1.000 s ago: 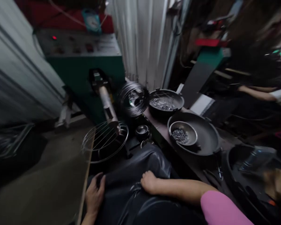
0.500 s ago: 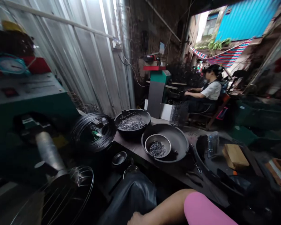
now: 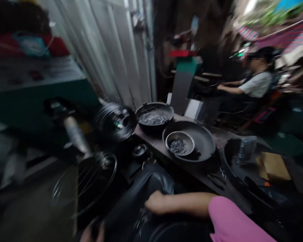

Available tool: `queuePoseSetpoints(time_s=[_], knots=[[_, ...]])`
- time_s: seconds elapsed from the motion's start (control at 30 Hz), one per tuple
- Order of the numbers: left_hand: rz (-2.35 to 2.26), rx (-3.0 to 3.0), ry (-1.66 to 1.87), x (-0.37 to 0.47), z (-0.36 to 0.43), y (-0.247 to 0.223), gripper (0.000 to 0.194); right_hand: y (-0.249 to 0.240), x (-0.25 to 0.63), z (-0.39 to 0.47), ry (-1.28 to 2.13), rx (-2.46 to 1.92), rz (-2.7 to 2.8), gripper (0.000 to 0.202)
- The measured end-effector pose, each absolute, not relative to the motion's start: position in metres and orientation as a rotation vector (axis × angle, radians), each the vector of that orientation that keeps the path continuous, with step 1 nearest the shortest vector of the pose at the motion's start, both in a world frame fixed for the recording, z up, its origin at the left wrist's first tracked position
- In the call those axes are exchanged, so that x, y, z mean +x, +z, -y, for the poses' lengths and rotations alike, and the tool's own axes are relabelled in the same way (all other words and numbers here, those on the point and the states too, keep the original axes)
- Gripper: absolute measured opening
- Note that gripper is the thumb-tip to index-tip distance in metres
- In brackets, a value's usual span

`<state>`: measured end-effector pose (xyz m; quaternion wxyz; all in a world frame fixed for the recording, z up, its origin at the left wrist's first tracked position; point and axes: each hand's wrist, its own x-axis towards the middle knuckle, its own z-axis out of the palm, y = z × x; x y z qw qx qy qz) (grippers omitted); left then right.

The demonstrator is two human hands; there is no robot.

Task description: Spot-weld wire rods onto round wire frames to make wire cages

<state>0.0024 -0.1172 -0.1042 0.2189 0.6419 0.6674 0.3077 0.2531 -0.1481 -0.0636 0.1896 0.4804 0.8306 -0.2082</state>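
Note:
My right hand (image 3: 156, 202) is closed in a loose fist over my lap, beside the dark apron (image 3: 131, 195) on my knee. Small shiny metal pieces (image 3: 140, 220) show just under it; what the fingers grip is hidden. At the bottom edge my left hand (image 3: 93, 232) is partly cut off and blurred. Its fingers curl around something dark that I cannot make out. Forward of my knee, a small bowl (image 3: 192, 143) of short metal pieces (image 3: 178, 146) sits inside a wide black pan (image 3: 207, 139).
Another black pan (image 3: 170, 109) holds thin metal parts. Pliers (image 3: 216, 181) lie beside a third pan (image 3: 227, 158) with a brown box (image 3: 274, 166). A wire fan guard (image 3: 114, 169) and green machine (image 3: 22, 111) stand left. A co-worker (image 3: 257, 80) sits at the back right.
My view has tilted down and turned left. My right hand has risen from the bottom edge into fuller view, and my left hand has come into view at the bottom.

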Motion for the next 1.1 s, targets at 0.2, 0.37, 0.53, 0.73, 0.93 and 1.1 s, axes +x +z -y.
queuePoseSetpoints(time_s=[0.2, 0.37, 0.53, 0.73, 0.93, 1.1], knots=[[-1.373, 1.843, 0.625, 0.068, 0.141, -0.074, 0.044, -0.047, 0.27, 0.13, -0.822, 1.423, -2.381, 0.019], [-1.207, 1.824, 0.263, 0.099, 0.14, -0.073, 0.049, -0.051, 0.264, 0.136, -0.762, 1.443, -2.372, 0.023], [-1.1, 1.963, 0.115, 0.096, 0.143, -0.072, 0.041, -0.05, 0.269, 0.134, -0.796, 1.513, -2.378, 0.026], [-1.187, 1.844, 0.096, 0.101, 0.149, -0.083, 0.035, -0.058, 0.271, 0.134, -0.894, 1.586, -2.387, 0.025], [-1.289, 1.83, 0.011, 0.105, 0.151, -0.088, 0.028, -0.063, 0.271, 0.135, -0.903, 1.612, -2.422, 0.024], [-1.393, 2.043, -0.213, 0.116, 0.15, -0.078, 0.023, -0.064, 0.268, 0.133, -0.947, 1.542, -2.445, 0.022]])
